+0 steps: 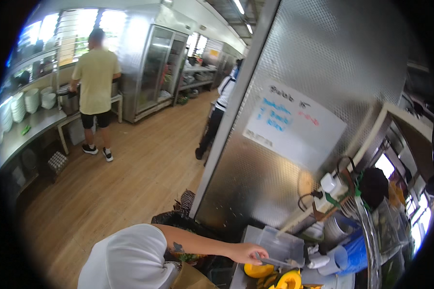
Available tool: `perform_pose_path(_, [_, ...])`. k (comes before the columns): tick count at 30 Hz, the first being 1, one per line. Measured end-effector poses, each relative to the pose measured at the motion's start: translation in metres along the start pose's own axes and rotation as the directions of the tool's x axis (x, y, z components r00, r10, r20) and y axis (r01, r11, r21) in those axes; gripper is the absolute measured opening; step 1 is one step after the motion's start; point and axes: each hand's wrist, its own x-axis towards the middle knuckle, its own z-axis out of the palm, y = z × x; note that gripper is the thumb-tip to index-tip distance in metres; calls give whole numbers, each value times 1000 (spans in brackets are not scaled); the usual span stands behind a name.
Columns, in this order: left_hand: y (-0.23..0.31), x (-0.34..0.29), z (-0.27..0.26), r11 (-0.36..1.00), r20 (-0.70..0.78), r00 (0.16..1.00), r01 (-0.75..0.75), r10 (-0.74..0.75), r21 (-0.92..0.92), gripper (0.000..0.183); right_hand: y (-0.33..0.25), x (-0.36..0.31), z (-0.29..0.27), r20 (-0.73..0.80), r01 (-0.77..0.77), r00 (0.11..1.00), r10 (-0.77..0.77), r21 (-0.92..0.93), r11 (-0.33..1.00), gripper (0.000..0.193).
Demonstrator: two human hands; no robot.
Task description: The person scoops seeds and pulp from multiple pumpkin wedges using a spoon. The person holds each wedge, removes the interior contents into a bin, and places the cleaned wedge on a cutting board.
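My left arm in a white sleeve reaches across the lower edge, and my left hand (248,252) is closed around what looks like a knife (275,261). Its grey blade points right, over cut pieces of pumpkin. One orange pumpkin piece (258,270) lies just below my fingers. Beside it, a hollowed pumpkin half (289,279) shows its yellow-orange flesh, partly cut off by the frame's edge. Behind the blade stands a clear plastic container (282,244). My right hand is out of view.
A metal panel (294,62) with a handwritten white sheet (294,125) rises beyond the work surface. Right of the pumpkin are a blue container (354,253) and plugged-in cords. A dark bin (171,219) stands by my arm. Two other people (97,77) stand farther off.
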Motion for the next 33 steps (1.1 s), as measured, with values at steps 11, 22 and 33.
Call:
perform_pose_path(11, [-6,-36,-26,999,-18,999,-37,37,13,45,-59,10,13,94,97,991,-98,13,995,37])
perform_pose_path(22, [-17,-75,-31,961,-280,922,233,-267,-150,37,131,100,20,119,-4,993,-3,60,998,24])
perform_pose_path(33, [-35,-58,-2,940,-297,912,200,-282,-278,36,48,57,13,36,-117,993,112,402,908,84])
